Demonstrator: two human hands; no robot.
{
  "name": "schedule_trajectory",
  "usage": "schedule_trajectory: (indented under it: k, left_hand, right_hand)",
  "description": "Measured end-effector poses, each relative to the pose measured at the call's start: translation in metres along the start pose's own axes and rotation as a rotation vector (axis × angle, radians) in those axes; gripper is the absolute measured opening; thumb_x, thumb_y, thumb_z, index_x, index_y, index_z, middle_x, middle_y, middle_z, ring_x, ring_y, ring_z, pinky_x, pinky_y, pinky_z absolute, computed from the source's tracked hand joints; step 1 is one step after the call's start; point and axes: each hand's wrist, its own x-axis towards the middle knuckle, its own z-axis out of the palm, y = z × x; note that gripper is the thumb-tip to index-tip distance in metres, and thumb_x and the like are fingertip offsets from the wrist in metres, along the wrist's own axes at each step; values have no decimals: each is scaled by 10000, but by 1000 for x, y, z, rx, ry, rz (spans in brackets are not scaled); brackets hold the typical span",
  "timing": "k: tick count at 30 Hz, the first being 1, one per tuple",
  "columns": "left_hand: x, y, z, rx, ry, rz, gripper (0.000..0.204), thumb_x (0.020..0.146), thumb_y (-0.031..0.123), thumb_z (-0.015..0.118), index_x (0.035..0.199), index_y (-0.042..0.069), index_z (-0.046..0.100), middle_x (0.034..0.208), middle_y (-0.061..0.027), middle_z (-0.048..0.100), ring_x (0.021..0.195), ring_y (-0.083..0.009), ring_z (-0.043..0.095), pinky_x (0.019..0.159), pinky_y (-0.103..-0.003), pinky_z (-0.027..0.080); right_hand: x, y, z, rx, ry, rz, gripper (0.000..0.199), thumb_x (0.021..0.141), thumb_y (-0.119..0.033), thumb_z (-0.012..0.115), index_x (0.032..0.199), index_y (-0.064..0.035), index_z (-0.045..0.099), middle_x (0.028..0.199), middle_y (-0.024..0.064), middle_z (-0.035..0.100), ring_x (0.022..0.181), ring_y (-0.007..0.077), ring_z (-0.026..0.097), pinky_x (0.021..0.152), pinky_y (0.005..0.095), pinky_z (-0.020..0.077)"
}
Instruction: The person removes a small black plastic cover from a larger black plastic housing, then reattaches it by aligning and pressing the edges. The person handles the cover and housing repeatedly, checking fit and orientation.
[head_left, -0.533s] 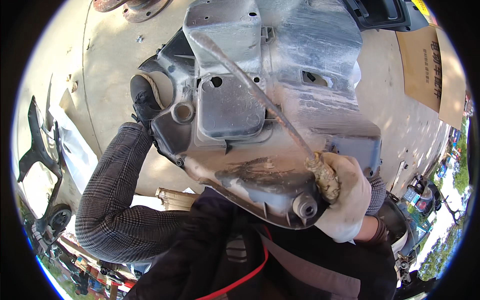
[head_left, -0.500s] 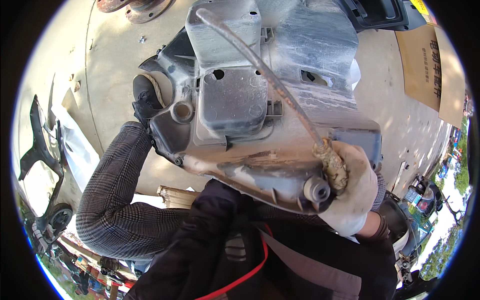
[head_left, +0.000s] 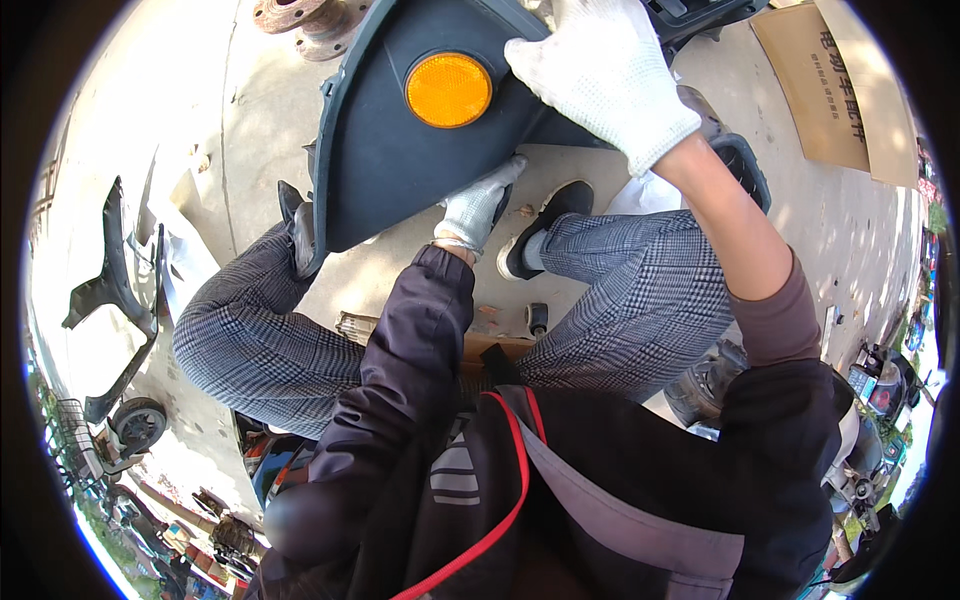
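Observation:
A large dark plastic vehicle panel point(head_left: 400, 170) with a round orange reflector point(head_left: 448, 90) is tilted up in front of me. My left hand point(head_left: 478, 208), in a white knitted glove, is closed on its lower edge; some fingers are hidden. Also gloved, my right hand point(head_left: 605, 85) reaches over the panel's upper right part with the thumb pointing left. Its fingertips are hidden past the panel and the picture's top edge, and it appears closed on the panel.
Rusty round metal hubs point(head_left: 318, 22) lie on the concrete at the far left. A flat cardboard box point(head_left: 815, 95) is at the far right, beside a black plastic part point(head_left: 690, 20). A black frame piece point(head_left: 105, 275) lies left. My shoe point(head_left: 560, 215) is below the panel.
The panel has been turned and lifted away, so its reflector side now shows. My left hand has come into view on it. The metal rod my right hand held is no longer seen.

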Motion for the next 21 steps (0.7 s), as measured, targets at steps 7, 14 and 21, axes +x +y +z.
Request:
schedule_trajectory:
  k: [7,14,21]
  left_hand:
    - [-15,36,5,-310,63,-161,292,794,156,706,1044,7,688,1017,-50,671,922,-124,599,870,-241,447]
    - [-21,68,5,-338,-4,-174,278,873,218,634,1085,42,676,1022,-16,663,933,-108,597,852,-234,441]
    - [-13,64,3,-247,63,159,219,905,116,573,1081,24,664,1053,-48,666,985,-128,611,876,-236,445]
  right_hand:
    - [29,-5,5,86,-24,34,254,694,-104,565,851,73,657,877,321,623,890,431,625,817,438,496]
    - [72,-14,12,47,-45,-68,313,739,-187,578,940,26,688,945,303,631,946,413,626,820,429,506]
    - [89,-28,5,-108,-135,-307,300,751,-213,611,913,31,676,893,269,646,846,380,640,764,433,505]
